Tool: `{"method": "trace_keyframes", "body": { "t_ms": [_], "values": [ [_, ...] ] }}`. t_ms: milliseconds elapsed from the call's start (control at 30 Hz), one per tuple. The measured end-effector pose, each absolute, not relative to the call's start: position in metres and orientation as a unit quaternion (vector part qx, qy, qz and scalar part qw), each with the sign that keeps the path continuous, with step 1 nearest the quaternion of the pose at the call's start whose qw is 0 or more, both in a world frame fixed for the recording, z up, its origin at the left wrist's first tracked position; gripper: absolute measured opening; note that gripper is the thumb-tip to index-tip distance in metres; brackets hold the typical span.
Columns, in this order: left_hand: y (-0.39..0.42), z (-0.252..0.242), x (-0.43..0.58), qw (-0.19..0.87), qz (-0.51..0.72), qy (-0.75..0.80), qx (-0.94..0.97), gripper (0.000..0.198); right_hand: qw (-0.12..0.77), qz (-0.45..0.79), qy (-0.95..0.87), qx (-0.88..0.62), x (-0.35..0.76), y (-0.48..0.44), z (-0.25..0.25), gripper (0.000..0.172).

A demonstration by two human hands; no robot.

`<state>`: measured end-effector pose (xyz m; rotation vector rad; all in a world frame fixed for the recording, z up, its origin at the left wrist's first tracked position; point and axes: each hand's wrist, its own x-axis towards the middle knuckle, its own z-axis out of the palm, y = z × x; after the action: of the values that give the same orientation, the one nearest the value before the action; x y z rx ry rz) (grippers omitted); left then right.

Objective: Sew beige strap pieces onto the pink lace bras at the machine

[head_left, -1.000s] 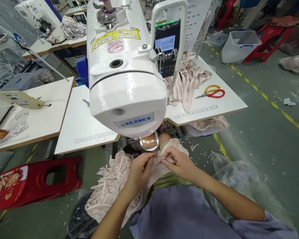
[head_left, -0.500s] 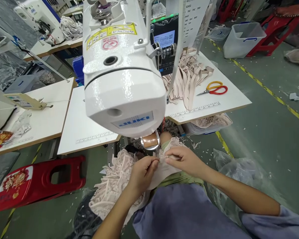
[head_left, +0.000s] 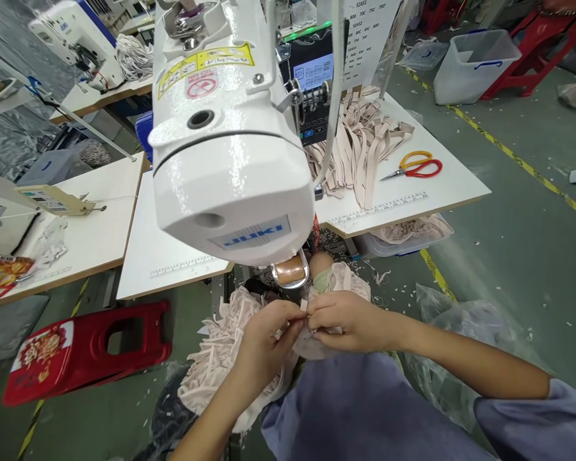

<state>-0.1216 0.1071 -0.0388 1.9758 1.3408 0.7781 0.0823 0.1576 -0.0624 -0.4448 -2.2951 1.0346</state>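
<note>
Both hands at the centre of the dial, 12 pointing away from the wearer. Left hand [head_left: 262, 336]: thumb and forefinger brought together in a pinch on pale fabric [head_left: 312, 349]. Right hand [head_left: 350, 320]: fingers curled, thumb set against them, gripping the same fabric just beside the left fingertips. Neither hand is spread. Exact layer or edge under each fingertip — too small to tell.

Position of the piece: over the lap, between and below the hands, with a narrow tab [head_left: 304, 306] poking up where the fingertips nearly meet. Lace [head_left: 348, 278] lies over the knee between 1 and 2 o'clock; cannot tell whether it belongs to the same piece.

Surroundings: heap of pale garments [head_left: 228, 339] between 8 and 9, near the left wrist; sewing machine head [head_left: 235, 186] at 11; strap bundle [head_left: 365, 141] between 12 and 1, on the worktable [head_left: 454, 182]; scissors [head_left: 415, 168] at 1, out of use.

Handling notes (judgement): short grips near the tab should give the best control. Light tension only — thin cloth probably stretches or puckers. Loose cloth is best held clear of the heap, where lace could snag. Matching edges by feel seems wise, since the fingers cover much of them.
</note>
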Motion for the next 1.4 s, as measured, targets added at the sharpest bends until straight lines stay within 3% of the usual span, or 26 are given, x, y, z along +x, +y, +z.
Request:
{"method": "trace_keyframes", "body": {
  "t_ms": [133, 267, 400, 500, 633, 733, 867, 1000, 1200, 1400],
  "values": [
    [0.105, -0.038, -0.124, 0.300, 0.297, 0.504, 0.754, 0.013, 0.296, 0.311, -0.891, -0.149, 0.082, 0.154, -0.063, 0.018],
    [0.108, -0.033, -0.121, 0.284, 0.214, 0.517, 0.779, 0.014, 0.292, 0.215, -0.920, -0.147, 0.079, 0.146, -0.071, 0.023],
    [0.117, -0.031, -0.116, 0.329, 0.179, 0.532, 0.759, 0.016, 0.304, 0.252, -0.897, -0.199, 0.074, 0.143, -0.079, 0.025],
    [0.120, -0.038, -0.109, 0.415, 0.235, 0.564, 0.674, 0.011, 0.327, 0.364, -0.830, -0.268, 0.070, 0.143, -0.078, 0.021],
    [0.109, -0.058, -0.092, 0.511, 0.427, 0.569, 0.482, 0.008, 0.399, 0.426, -0.757, -0.295, 0.066, 0.142, -0.071, 0.015],
    [0.099, -0.070, -0.085, 0.452, 0.501, 0.581, 0.455, 0.011, 0.409, 0.397, -0.767, -0.295, 0.064, 0.141, -0.066, 0.016],
    [0.096, -0.068, -0.091, 0.336, 0.465, 0.590, 0.568, 0.015, 0.383, 0.353, -0.799, -0.301, 0.064, 0.141, -0.057, 0.020],
    [0.101, -0.061, -0.100, 0.221, 0.447, 0.572, 0.652, 0.021, 0.370, 0.390, -0.785, -0.309, 0.064, 0.140, -0.053, 0.018],
    [0.105, -0.058, -0.100, 0.248, 0.446, 0.544, 0.665, 0.017, 0.345, 0.485, -0.718, -0.361, 0.068, 0.144, -0.051, 0.015],
    [0.104, -0.050, -0.104, 0.185, 0.430, 0.542, 0.698, 0.013, 0.278, 0.414, -0.770, -0.398, 0.083, 0.167, -0.035, 0.024]
  ]
}}
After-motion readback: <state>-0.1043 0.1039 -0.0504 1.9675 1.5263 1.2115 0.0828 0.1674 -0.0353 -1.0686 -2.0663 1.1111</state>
